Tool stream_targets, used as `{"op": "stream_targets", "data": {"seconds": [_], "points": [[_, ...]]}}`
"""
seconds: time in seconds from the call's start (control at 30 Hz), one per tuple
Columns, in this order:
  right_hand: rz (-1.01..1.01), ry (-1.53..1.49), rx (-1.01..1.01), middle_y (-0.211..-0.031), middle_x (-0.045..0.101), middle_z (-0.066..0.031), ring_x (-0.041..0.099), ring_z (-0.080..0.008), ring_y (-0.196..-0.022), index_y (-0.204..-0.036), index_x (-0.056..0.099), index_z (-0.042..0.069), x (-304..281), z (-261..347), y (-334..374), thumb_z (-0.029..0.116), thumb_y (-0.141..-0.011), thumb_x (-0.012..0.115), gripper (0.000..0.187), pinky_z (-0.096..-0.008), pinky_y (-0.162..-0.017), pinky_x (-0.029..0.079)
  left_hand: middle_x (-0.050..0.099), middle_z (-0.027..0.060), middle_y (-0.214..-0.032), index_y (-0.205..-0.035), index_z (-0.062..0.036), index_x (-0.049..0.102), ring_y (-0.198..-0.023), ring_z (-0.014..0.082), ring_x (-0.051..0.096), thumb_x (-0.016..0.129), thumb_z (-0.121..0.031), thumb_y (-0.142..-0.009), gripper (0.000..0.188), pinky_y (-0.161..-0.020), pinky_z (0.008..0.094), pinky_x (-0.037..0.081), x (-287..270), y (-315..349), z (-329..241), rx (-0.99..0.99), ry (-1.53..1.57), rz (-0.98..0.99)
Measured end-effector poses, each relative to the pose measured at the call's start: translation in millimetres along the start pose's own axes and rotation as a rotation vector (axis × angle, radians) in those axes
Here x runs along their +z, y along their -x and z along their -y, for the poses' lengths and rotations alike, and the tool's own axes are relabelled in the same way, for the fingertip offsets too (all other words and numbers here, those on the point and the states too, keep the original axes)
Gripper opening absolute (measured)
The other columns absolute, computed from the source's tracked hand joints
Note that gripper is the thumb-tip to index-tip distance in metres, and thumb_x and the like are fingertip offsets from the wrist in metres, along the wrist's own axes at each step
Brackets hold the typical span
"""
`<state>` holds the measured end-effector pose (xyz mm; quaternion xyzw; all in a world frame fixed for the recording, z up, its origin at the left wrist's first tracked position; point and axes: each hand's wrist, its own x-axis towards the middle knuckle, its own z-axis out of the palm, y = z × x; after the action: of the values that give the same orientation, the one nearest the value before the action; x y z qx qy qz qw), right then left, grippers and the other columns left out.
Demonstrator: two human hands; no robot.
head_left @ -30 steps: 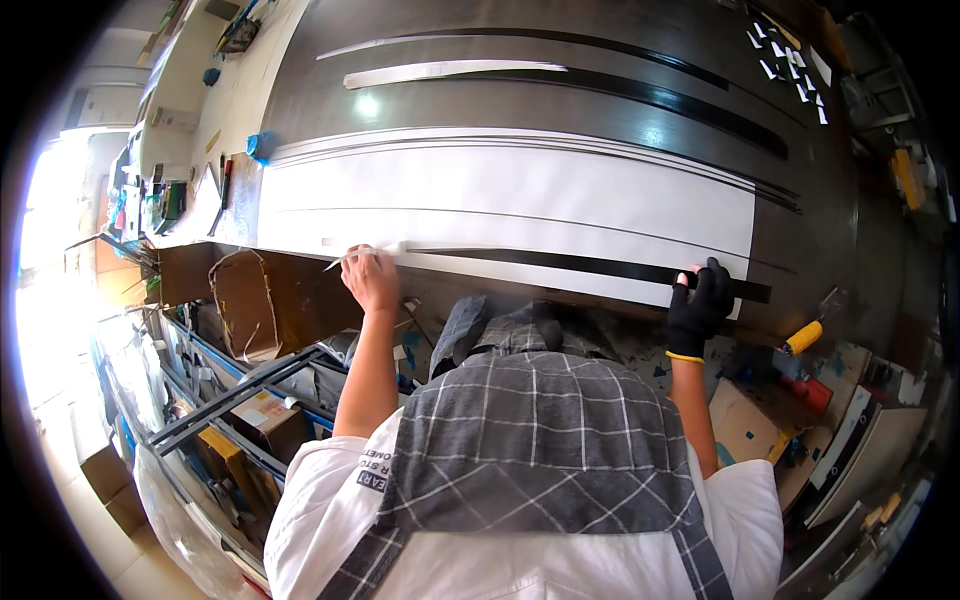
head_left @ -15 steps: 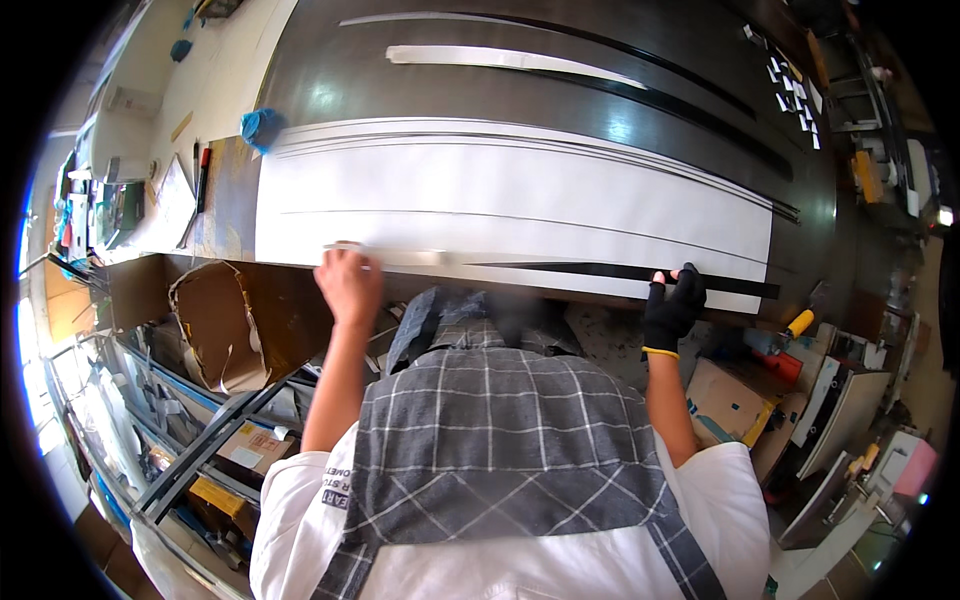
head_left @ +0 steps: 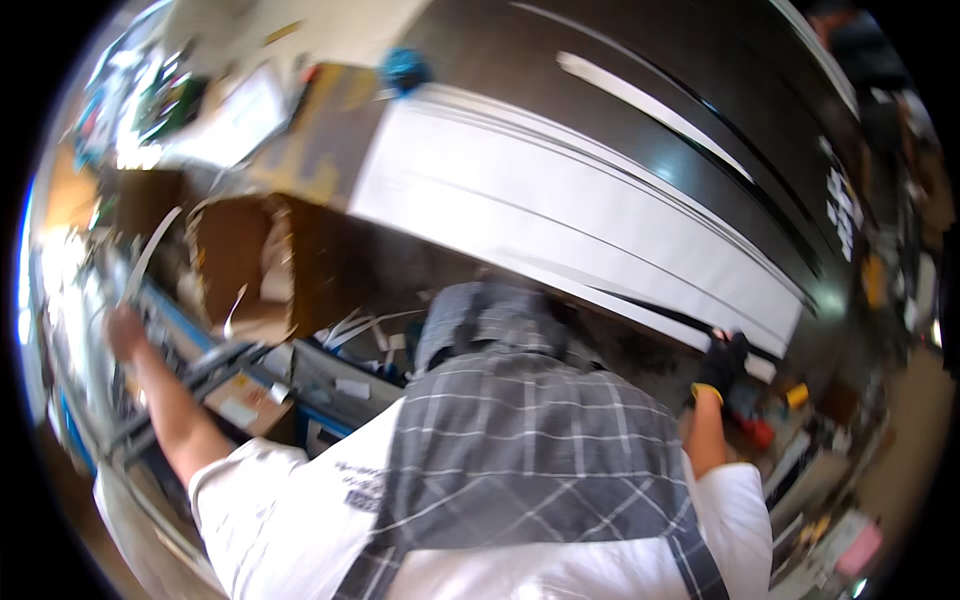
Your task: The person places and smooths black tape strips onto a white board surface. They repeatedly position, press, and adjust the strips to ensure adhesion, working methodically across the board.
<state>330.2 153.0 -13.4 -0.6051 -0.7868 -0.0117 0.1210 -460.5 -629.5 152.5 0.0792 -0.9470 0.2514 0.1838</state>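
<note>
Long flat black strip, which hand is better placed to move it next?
Right, likely: the black-gloved right hand touches the black strip, while the bare left hand, far off, apparently holds a thin pale strip.

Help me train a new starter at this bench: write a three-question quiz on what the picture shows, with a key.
1. What colour is the cuff of the black glove?
2. True or false: the left hand rests on the white sheet.
3. Which does the right hand touch: (a) cardboard box, (b) black strip, (c) blue bundle?

Key:
1. Yellow.
2. False; the left hand is out to the left, off the sheet, holding a pale strip.
3. b.
</note>
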Motion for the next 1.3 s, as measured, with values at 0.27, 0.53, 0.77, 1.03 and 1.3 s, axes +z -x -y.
{"op": "stream_targets", "data": {"seconds": [0.27,0.53,0.77,1.03,1.3], "points": [[-0.025,0.124,-0.079,-0.089,0.064,-0.0151,0.058,-0.0353,-0.090,-0.087,0.060,0.002,-21.9,-14.8,8.3,0.028,-0.088,0.068,0.027,-0.0451,-0.081,0.046,0.067,0.0222,-0.111,-0.105,-0.0040,0.065,-0.098,0.0449,0.064,0.051,-0.040,-0.090,0.041,-0.086,0.0533,0.050,1.1,90.6,-99.6,-0.556,0.457,0.042],[0.216,0.239,-0.079,-0.113,0.065,-0.0197,0.059,-0.0368,-0.110,-0.106,0.066,0.001,-31.8,-41.5,-3.3,0.029,-0.079,0.073,0.039,-0.0425,-0.098,0.046,0.067,0.0118,-0.097,-0.105,-0.0009,0.068,-0.093,0.0206,0.061,0.058,-0.020,-0.091,0.026,-0.085,0.0340,0.047,208.0,247.8,-152.0,-0.164,1.115,0.853],[0.226,0.259,-0.139,-0.138,0.052,-0.0192,0.049,-0.0346,-0.128,-0.135,0.052,0.006,-15.6,-102.9,-3.9,0.016,-0.080,0.068,0.057,-0.0428,-0.110,0.038,0.072,0.0107,-0.102,-0.111,0.0016,0.068,-0.094,0.0210,0.066,0.068,-0.022,-0.090,0.032,-0.084,0.0330,0.051,127.0,471.0,-276.8,0.254,1.081,1.287],[0.141,0.217,-0.234,-0.143,0.046,-0.0143,0.037,-0.0356,-0.137,-0.132,0.050,0.008,-26.4,-110.2,15.7,0.009,-0.069,0.073,0.068,-0.0481,-0.113,0.031,0.069,0.0212,-0.096,-0.101,-0.0001,0.071,-0.094,0.0345,0.067,0.063,-0.028,-0.088,0.032,-0.082,0.0408,0.051,-81.7,559.9,-377.6,0.864,0.935,1.251],[-0.039,0.094,-0.458,-0.111,0.063,-0.0107,0.058,-0.0316,-0.111,-0.100,0.062,0.005,-22.9,-166.6,31.9,0.000,-0.074,0.069,0.027,-0.0461,-0.101,0.043,0.071,0.0091,-0.098,-0.110,0.0028,0.067,-0.091,0.0193,0.067,0.061,-0.016,-0.094,0.024,-0.080,0.0306,0.052,-209.2,604.1,-420.1,0.853,1.235,1.345]]}}
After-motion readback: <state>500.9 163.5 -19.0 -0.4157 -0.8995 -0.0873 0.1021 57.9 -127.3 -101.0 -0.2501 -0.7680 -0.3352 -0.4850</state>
